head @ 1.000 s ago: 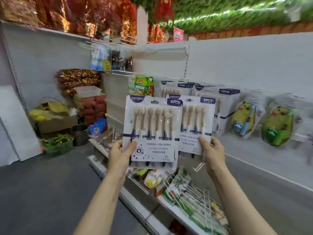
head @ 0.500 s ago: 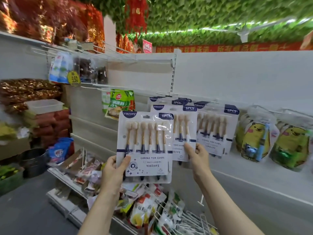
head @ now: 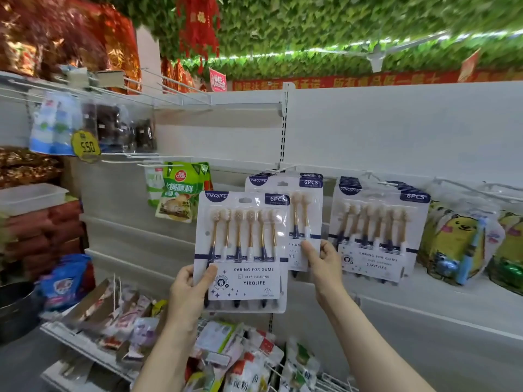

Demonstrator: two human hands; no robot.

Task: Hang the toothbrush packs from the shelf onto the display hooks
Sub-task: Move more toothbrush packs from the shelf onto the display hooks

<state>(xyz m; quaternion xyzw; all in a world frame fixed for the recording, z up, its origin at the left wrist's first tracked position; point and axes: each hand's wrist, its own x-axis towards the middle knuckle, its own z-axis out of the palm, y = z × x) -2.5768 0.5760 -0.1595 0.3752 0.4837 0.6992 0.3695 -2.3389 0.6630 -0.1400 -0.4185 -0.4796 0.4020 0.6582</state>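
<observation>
My left hand [head: 188, 295] grips the lower left corner of a white six-toothbrush pack [head: 243, 250], held upright in front of the white back panel. My right hand [head: 321, 260] pinches the bottom of a second pack [head: 304, 219] behind it, whose top sits at a display hook [head: 283, 168] beside the upright rail. Whether that pack is on the hook is hidden by stacked cards. Further right, several identical packs [head: 377, 230] hang on another hook.
Yellow cartoon toothbrush bags [head: 455, 244] hang at the right. Green snack bags [head: 181, 190] hang at the left, with bare wire hooks [head: 169, 86] above. Below lies a shelf [head: 85, 343] with mixed packets and loose wire hooks.
My view has swung up and closer to the panel. My right hand has carried its pack up and right to the hook, while the left pack has stayed in front of it.
</observation>
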